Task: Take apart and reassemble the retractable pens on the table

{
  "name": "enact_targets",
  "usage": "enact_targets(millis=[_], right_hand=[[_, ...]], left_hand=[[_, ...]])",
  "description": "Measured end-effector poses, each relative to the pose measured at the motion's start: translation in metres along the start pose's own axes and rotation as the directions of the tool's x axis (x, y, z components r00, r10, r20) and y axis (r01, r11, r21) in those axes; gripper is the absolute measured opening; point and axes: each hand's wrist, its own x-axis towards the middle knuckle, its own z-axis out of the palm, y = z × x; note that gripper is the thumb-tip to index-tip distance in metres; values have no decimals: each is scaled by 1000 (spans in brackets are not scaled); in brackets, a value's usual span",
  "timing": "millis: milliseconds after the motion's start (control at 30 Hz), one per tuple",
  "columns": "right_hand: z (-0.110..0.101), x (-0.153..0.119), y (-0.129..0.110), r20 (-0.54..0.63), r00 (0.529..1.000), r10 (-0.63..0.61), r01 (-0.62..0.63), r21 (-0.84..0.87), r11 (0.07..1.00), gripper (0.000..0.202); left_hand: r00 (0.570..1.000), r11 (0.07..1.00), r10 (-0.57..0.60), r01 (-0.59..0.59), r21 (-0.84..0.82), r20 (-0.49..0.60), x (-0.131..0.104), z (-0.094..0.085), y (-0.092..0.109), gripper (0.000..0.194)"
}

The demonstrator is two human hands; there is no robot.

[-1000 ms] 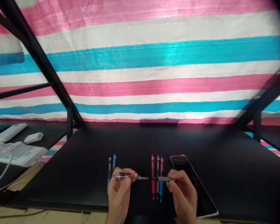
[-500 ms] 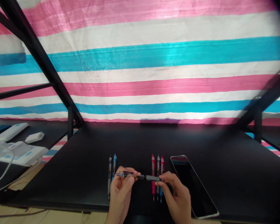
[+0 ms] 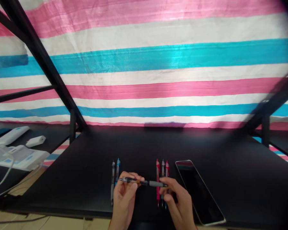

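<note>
Above the black surface [image 3: 139, 145] in the head view, the left hand [image 3: 125, 195] pinches a pen [image 3: 144, 182], its long axis running crosswise. Its grey grip [image 3: 155, 183] points toward the right hand [image 3: 179, 195], thumb and forefinger parted; contact is unclear.

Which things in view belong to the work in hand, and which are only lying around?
Belongs, or probably does:
pen with grey grip, in the left hand, the right hand at its grip end
two pens partly behind the left hand
three pens by the right hand

Seemingly only lying around:
phone
white adapter
</note>
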Motion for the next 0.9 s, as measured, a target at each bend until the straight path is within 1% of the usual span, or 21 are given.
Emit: enact_targets(millis=[67,100,167,200,300,367,400,467,533,567,633,667,733,800,867,900], right_hand=[[3,0,0,-28,1000,7,-8,-8,1000,32],[4,1,-1,-63,998,3,-5,-18,1000,30],[5,3,-3,-107,994,-10,8,-20,1000,14],[4,4,-5,-100,995,-11,10,-15,1000,11],[2,7,-7,-30,1000,0,0,-11,1000,19],[1,6,-6,-4,1000,0,0,-14,1000,13],[2,5,-4,-17,1000,-5,5,-21,1000,10],[3,4,-2,-68,997,-20,17,-36,999,19],[4,3,-1,-92,995,-27,24,-36,999,13],[4,3,-2,-79,996,-27,25,-29,999,10],[4,4,-3,-27,999,-19,18,-20,1000,16],[3,4,-4,-19,1000,-18,17,-22,1000,15],[3,5,-5,-43,999,-22,21,-30,999,9],[3,5,-5,-62,997,-34,32,-34,999,11],[4,6,-5,-23,999,-49,48,-31,998,7],[4,6,-6,9,998,-59,60,-31,998,11]], left_hand=[[999,1000,-1,1,4,-40,1,0,0,19],[999,1000,-3,3,5,-50,1,0,0,20],[999,1000,-3,3,6,-52,2,1,0,20],[999,1000,-4,4,7,-48,2,1,0,20],[999,1000,-6,6,6,-43,1,1,1,21],[999,1000,-4,4,7,-50,2,1,0,22],[999,1000,0,0,9,-54,2,0,0,22],[998,1000,5,-4,10,-58,3,0,-1,21],[999,1000,3,-3,2,-51,3,-1,-2,20],[999,1000,2,-2,-3,-46,3,-2,-2,19],[999,1000,-1,1,-17,-42,3,-2,-3,19],[999,1000,-2,1,-23,-43,3,-2,-3,19],[999,1000,-5,4,-29,-48,3,-2,-3,19],[998,999,-13,11,-37,-57,3,-1,-2,20],[997,998,-27,24,-56,-67,4,0,-2,21],[997,997,-38,33,-67,-68,4,0,-2,21]])
